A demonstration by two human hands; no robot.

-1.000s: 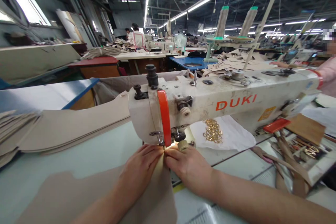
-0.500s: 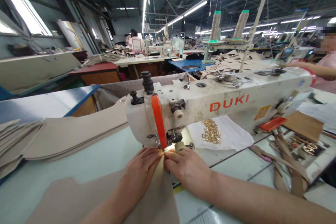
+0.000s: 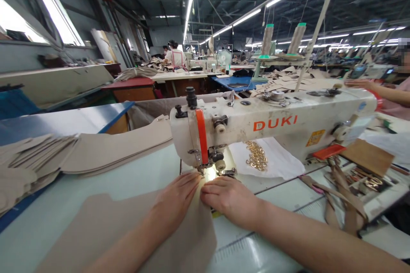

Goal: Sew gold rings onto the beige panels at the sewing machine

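Observation:
My left hand (image 3: 177,199) lies flat on a beige fabric piece (image 3: 105,228) spread over the table, fingertips right under the head of the white DUKI sewing machine (image 3: 272,123). My right hand (image 3: 229,198) presses the same fabric from the right, fingers together and pointing at the lit needle area (image 3: 209,172). The two hands almost touch at the seam line. The needle itself is hidden behind my fingertips and the presser parts.
A stack of beige cut pieces (image 3: 80,153) lies at the left. Gold metal rings (image 3: 256,158) sit on a white cloth behind the machine. Beige straps (image 3: 339,196) hang at the right. Another person's arm (image 3: 381,89) reaches in at far right; a worker (image 3: 174,55) sits far back.
The view has pulled back and shifted a little, so the machine looks smaller. Both hands stay pressed on the fabric at the needle, slightly nearer to me.

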